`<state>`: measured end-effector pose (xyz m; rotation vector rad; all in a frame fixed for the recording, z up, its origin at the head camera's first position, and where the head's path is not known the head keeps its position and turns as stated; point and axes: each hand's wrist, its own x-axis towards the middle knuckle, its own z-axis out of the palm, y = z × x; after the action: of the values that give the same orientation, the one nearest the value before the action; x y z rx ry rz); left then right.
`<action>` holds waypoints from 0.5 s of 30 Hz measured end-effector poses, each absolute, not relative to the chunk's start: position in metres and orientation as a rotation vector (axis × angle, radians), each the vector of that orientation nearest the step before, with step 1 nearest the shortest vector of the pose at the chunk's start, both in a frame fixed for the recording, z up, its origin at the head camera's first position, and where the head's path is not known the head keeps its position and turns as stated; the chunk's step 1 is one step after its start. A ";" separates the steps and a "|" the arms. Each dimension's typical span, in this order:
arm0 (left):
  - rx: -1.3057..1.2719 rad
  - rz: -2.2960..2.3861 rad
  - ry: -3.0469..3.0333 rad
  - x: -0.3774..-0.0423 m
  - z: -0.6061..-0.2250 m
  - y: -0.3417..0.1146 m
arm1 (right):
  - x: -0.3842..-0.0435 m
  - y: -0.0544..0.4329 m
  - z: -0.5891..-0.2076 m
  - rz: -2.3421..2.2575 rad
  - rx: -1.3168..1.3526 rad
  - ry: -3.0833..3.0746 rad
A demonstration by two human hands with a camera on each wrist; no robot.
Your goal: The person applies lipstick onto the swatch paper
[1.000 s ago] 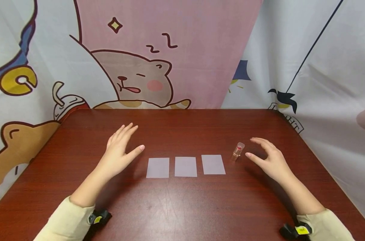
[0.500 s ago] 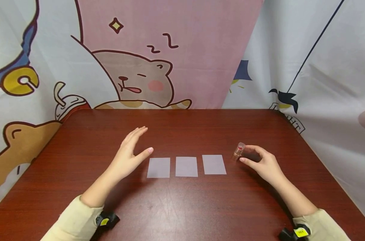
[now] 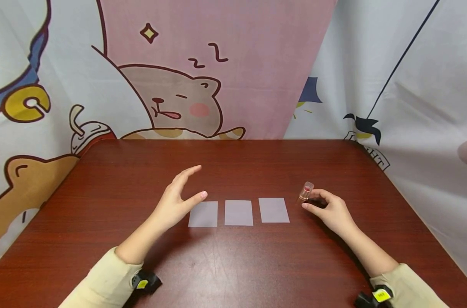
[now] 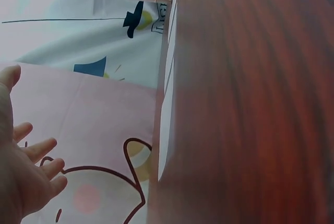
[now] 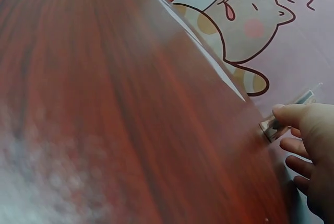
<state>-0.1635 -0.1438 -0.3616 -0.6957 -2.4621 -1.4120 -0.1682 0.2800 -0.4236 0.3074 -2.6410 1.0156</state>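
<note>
Shiny gold, tube-shaped lipstick with clear plastic-looking top (image 3: 305,192) stands upright toward right edge of red-brown wooden table (image 3: 237,267). Bare right hand (image 3: 333,212) nearer: lipstick just left, by thumb and fingertips; cannot tell if pinched. Bare left hand (image 3: 175,205) loose, holding nothing.

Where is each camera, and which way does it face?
Head: on the person's head, facing forward and down at the table and lipstick; left hand and right hand show.
Left wrist: on that wrist, looking low across the table; left hand and part of the right show.
Right wrist: on that wrist, facing table and backdrop; right hand shows.
Both wrist views share lipstick and right hand.
</note>
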 end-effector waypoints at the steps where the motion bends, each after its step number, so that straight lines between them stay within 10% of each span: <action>1: -0.702 -1.434 -2.452 -0.164 -0.362 -0.142 | -0.168 0.279 -0.424 1.014 0.304 -2.644; 15: -0.781 -1.588 -2.353 -0.152 -0.340 -0.117 | -0.172 0.273 -0.427 0.974 0.287 -2.625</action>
<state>-0.1516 -0.1170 -0.3402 -0.7812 -2.3531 -1.5877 -0.1718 0.2732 -0.4270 0.2866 -2.6253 0.9744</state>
